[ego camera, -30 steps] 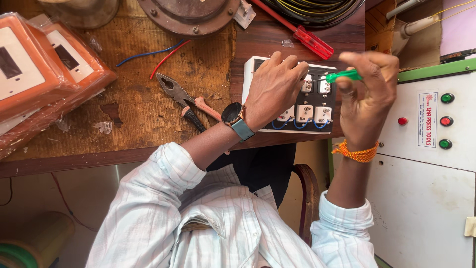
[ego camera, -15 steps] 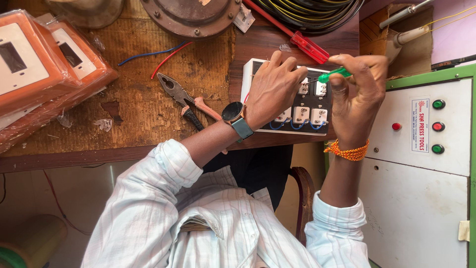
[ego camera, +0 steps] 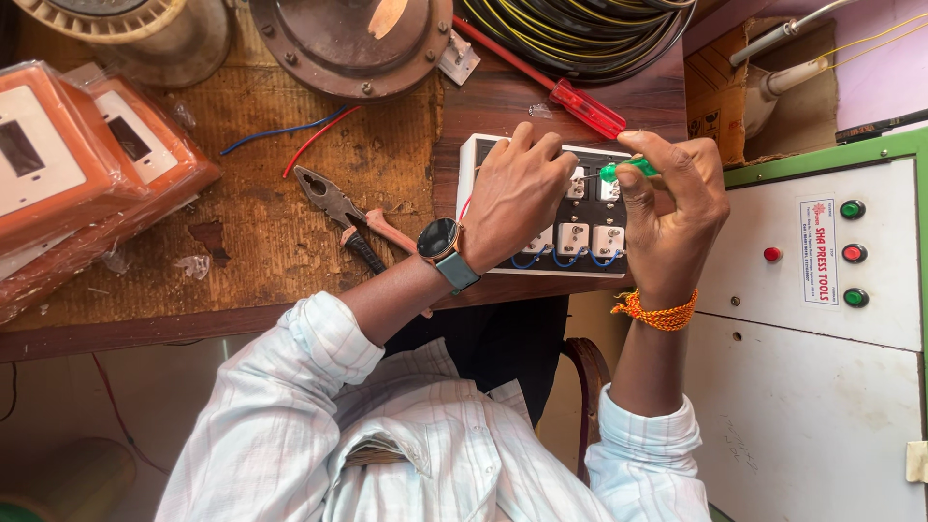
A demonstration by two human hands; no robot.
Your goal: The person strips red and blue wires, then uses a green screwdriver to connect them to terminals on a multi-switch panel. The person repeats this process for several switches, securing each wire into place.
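Note:
A white switchboard box (ego camera: 570,253) lies open side up on the wooden bench, showing white switch backs linked by blue wires. My left hand (ego camera: 517,193), with a watch on the wrist, presses down on the left part of the box. My right hand (ego camera: 677,208) is closed around a small green-handled screwdriver (ego camera: 626,171), its tip pointing left into the box's upper switch backs. An orange thread band sits on my right wrist.
Pliers (ego camera: 350,220) with pink and black handles lie left of the box. A red screwdriver (ego camera: 580,104) lies above it. Orange-wrapped switch boxes (ego camera: 87,174) are stacked at left. Coiled cable (ego camera: 580,29), a round metal part (ego camera: 353,43) and a white control cabinet (ego camera: 822,290) surround the bench.
My right hand with the green screwdriver has dropped slightly and turned toward the box. The left hand stays on the box.

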